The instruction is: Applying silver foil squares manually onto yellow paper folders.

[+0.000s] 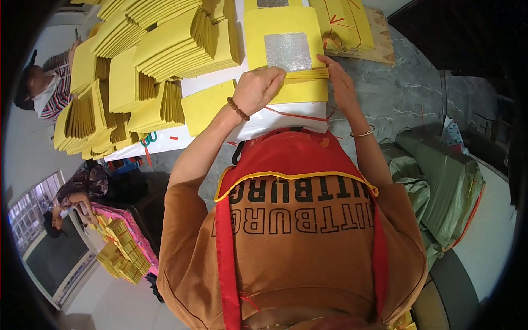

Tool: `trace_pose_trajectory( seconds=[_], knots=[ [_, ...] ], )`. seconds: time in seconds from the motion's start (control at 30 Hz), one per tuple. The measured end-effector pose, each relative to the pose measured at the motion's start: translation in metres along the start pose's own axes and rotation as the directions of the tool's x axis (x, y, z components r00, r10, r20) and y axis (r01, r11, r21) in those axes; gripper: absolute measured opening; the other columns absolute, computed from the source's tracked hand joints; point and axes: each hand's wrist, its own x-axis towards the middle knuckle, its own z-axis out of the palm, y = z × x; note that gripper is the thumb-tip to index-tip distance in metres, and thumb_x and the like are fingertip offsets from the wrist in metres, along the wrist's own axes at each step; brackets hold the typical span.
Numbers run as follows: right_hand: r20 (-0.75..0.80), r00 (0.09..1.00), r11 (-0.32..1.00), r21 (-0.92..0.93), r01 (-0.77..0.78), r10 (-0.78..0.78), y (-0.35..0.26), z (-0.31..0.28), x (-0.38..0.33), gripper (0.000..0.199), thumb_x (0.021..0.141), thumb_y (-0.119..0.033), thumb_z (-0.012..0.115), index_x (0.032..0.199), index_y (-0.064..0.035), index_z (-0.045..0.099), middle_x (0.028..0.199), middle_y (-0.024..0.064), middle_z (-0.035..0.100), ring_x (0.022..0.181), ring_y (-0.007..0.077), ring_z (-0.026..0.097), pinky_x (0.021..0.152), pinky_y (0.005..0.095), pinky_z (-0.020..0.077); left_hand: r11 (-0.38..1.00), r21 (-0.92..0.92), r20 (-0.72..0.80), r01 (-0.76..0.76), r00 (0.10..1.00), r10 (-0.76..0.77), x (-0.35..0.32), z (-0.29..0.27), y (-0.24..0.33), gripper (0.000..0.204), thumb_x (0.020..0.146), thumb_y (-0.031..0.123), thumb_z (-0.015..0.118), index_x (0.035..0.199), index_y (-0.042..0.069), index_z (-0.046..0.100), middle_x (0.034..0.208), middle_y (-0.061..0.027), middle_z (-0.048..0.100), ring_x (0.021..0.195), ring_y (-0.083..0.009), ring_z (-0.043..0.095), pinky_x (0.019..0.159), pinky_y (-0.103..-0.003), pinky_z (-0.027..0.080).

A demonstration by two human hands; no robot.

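A stack of yellow joss paper point(287, 50) with a silver foil square on top lies before me on the white-covered table point(208, 83). My left hand point(258, 91), with a beaded bracelet at the wrist, is closed at the stack's front left corner, its curled fingers partly hidden. My right hand point(340, 82) lies along the right edge, fingers fairly straight, one fingertip on the top sheet. Another yellow layer shows beneath the stack's front edge. A flat yellow sheet point(209, 104) rests left of my left forearm.
Folded yellow paper bundles point(170, 44) are heaped at the far left. A red ribbon point(297, 114) lies along the table's front edge, and green scissors point(148, 138) at its left corner. Tied yellow packs point(349, 25) stand far right; green wrapped bales point(440, 181) sit right. Two people are at left.
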Motion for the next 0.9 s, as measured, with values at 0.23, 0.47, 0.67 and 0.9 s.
trace_pose_trajectory(
  seconds=[0.23, 0.47, 0.67, 0.9],
  knots=[
    [0.003, 1.0, 0.998, 0.063, -0.001, 0.001, 0.012, -0.004, 0.0, 0.038, 0.099, -0.026, 0.037, 0.118, 0.0014, 0.055, 0.125, 0.0069, 0.052, 0.114, 0.0147, 0.046, 0.1, 0.0269, 0.0313, 0.99, -0.14, 0.005, 0.025, 1.0, -0.024, 0.005, -0.002, 0.0, 0.016, 0.087, 0.016, 0.052, 0.086, 0.001, 0.06, 0.07, -0.0182, 0.06, 0.064, -0.0344, 0.059, 0.058, -0.039, 0.047],
    [0.02, 1.0, 0.991, 0.137, 0.0, -0.003, 0.015, -0.006, 0.003, 0.032, 0.095, -0.023, 0.045, 0.105, 0.003, 0.061, 0.129, 0.0094, 0.05, 0.119, 0.0194, 0.046, 0.102, 0.0292, 0.031, 0.985, -0.158, 0.015, 0.062, 0.998, -0.061, 0.006, -0.001, -0.007, 0.017, 0.087, 0.016, 0.054, 0.091, 0.001, 0.061, 0.064, -0.0129, 0.056, 0.054, -0.0182, 0.055, 0.054, -0.029, 0.044],
    [0.091, 0.974, 0.908, -0.353, 0.225, -0.206, 0.006, -0.002, 0.003, 0.023, 0.073, -0.007, 0.068, 0.095, -0.0005, 0.064, 0.128, 0.0103, 0.052, 0.119, 0.0241, 0.048, 0.095, 0.0328, 0.0396, 0.968, -0.207, 0.13, 0.144, 0.984, -0.119, 0.006, -0.009, -0.002, 0.024, 0.087, 0.025, 0.057, 0.092, 0.003, 0.061, 0.077, -0.017, 0.064, 0.069, -0.0303, 0.062, 0.062, -0.036, 0.048],
    [0.049, 0.972, 0.913, -0.333, 0.234, -0.231, 0.012, -0.001, 0.005, 0.019, 0.071, 0.0, 0.067, 0.09, -0.0036, 0.064, 0.123, 0.0095, 0.054, 0.113, 0.0235, 0.052, 0.092, 0.032, 0.0419, 0.973, 0.067, 0.264, -0.222, 0.944, 0.198, -0.009, -0.04, -0.016, 0.056, 0.072, 0.032, 0.071, 0.121, 0.011, 0.054, 0.126, -0.0129, 0.05, 0.119, -0.0298, 0.041, 0.099, -0.041, 0.032]
  ],
)
